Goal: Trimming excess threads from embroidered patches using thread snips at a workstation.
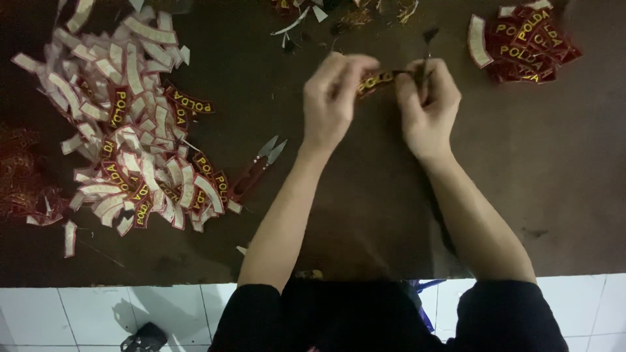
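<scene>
Holding a curved red patch [377, 81] between both hands above the worktop [365, 195].
Left hand [332, 98] pinches its left end, right hand [427, 98] its right; long axis runs side to side.

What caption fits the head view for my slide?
Both hands, left hand and right hand, pinch a curved red embroidered patch above a dark table, thread snips lying nearby.

The person wears a black top with short sleeves [251, 316]; both forearms are bare, without watch or rings.
</scene>
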